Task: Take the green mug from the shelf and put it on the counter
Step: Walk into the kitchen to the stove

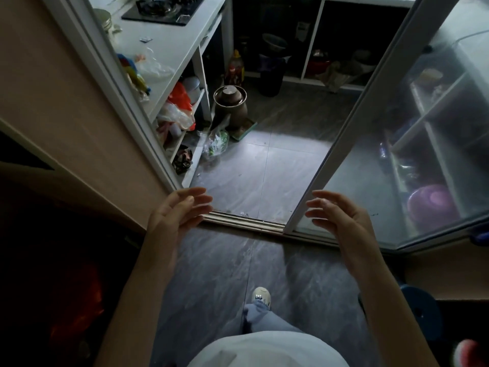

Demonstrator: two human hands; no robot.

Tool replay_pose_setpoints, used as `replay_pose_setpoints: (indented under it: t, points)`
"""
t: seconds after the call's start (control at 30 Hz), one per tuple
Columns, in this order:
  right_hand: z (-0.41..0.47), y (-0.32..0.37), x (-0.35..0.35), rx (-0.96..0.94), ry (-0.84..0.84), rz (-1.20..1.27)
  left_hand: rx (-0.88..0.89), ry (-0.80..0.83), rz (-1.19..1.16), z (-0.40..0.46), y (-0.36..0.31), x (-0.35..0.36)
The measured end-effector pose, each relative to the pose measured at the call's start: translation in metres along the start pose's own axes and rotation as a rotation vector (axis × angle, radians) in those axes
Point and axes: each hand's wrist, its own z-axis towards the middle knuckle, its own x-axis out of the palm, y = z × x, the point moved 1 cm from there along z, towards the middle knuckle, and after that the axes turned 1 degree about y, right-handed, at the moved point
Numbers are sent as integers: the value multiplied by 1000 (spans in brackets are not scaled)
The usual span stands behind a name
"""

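Note:
No green mug shows in the head view. My left hand (177,210) and my right hand (336,214) hover side by side over the sliding-door track, palms turned towards each other, fingers spread and holding nothing. A white counter (169,46) runs along the left of the kitchen beyond the doorway, with shelves (195,107) underneath it stuffed with plastic bags and a white pot. More shelves (428,123) stand blurred behind the glass door on the right.
A gas hob (161,9) sits on the counter's far end. A brown clay jar (230,104), a bagged bunch of greens (217,141), an oil bottle (235,67) and a dark bin (271,72) stand on the grey tiled floor. The glass sliding door (370,128) frames the right.

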Motion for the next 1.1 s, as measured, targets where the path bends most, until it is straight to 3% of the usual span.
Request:
replay_pose_setpoints:
  t: [0.6, 1.1]
  points:
    - [155, 13, 3, 75, 27, -2, -51, -34, 4, 124, -9, 44]
    - [325, 54, 87, 7, -92, 18, -18, 83, 99, 338, -79, 17]
